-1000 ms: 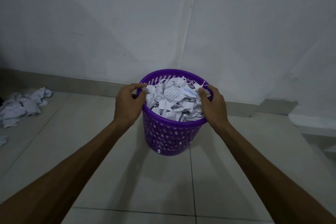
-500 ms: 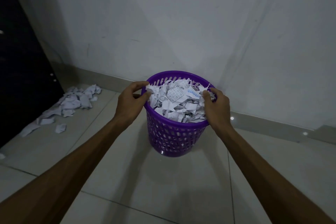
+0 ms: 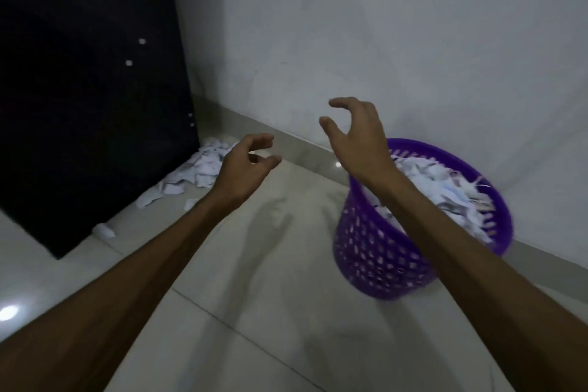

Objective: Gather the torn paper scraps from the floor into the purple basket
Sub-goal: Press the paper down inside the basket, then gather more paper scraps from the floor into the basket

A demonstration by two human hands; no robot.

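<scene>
Tiled floor [image 3: 254,312] bears purple basket [image 3: 381,261] and paper scraps [image 3: 203,169].

Both hands, left hand [image 3: 245,165] and right hand [image 3: 356,134], hover empty with loosely curled fingers beside the full purple basket [image 3: 381,251]; paper scraps [image 3: 203,169] lie by the wall.

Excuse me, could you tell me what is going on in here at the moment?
A person is clearing torn paper off the floor into a purple basket, which is heaped with scraps. Both hands are empty: the left hand and right hand reach with loosely curled fingers toward the pile of scraps lying by the dark panel.
</scene>
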